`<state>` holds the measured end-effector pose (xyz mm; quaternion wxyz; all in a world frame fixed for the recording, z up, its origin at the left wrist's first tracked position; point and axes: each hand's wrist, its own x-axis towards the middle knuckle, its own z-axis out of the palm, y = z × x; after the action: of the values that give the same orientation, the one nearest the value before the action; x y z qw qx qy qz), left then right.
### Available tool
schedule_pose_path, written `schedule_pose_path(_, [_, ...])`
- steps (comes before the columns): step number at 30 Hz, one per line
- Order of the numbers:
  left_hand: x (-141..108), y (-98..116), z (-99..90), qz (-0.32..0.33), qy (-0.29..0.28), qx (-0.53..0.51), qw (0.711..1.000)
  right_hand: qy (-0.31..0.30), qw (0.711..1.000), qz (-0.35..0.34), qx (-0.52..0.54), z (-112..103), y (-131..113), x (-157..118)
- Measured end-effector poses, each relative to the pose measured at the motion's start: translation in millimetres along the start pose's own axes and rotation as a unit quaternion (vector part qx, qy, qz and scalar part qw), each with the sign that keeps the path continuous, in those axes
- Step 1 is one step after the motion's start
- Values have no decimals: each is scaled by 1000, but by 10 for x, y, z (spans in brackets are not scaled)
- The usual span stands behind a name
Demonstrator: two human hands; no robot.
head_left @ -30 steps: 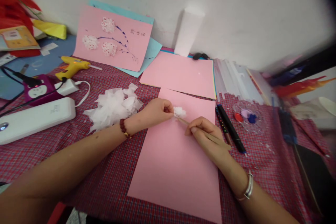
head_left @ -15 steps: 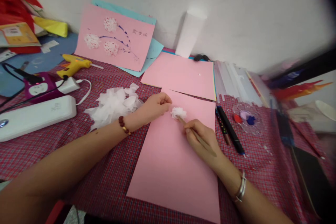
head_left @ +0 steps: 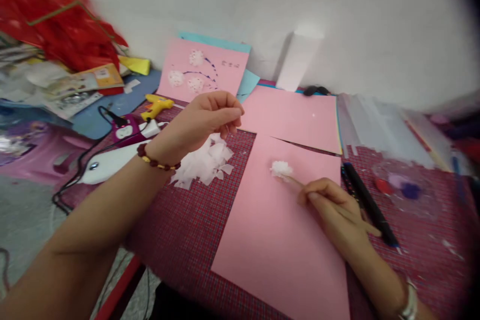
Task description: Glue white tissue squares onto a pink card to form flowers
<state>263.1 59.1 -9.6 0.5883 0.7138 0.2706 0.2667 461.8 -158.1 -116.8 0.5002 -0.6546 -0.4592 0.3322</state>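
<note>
My right hand (head_left: 333,210) grips a thin light-brown wooden stick (head_left: 347,214) like a pen. The stick's far end meets a small white paper puff (head_left: 281,168) on the upper part of a pink sheet (head_left: 277,240). My left hand (head_left: 212,115) is raised above the table, left of the puff, its fingers curled and thumb against the forefinger. Anything between those fingertips is hidden or too small to see. Just below it lies a loose heap of white paper pieces (head_left: 206,162), partly covered by the hand and wrist.
A pink card with white flowers (head_left: 195,70) leans at the back. Left are a yellow glue gun (head_left: 156,106), a purple socket block (head_left: 127,127) and a white power strip (head_left: 112,162). Markers (head_left: 369,205) and a paint palette (head_left: 407,190) lie right. A white box (head_left: 300,60) stands behind.
My left hand has lifted away from beside the puff, toward the paper heap. The right hand keeps the stick at the puff. The view has swung left.
</note>
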Motion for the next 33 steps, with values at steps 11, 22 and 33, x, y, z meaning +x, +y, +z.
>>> schedule_pose_path(11, [-709, -713, 93, 180, -170, 658, 711, -14, 997, 32, 74, -25, 26, 10])
schedule_pose_path(22, [-283, -253, 447, 121, -86, 327, 933, -7, 1000, 20, -21, -58, -111, 47])
schedule_pose_path(33, [-23, -619, 720, -28, -181, 149, 972, -35, 998, 45, -22, -27, -134, 110])
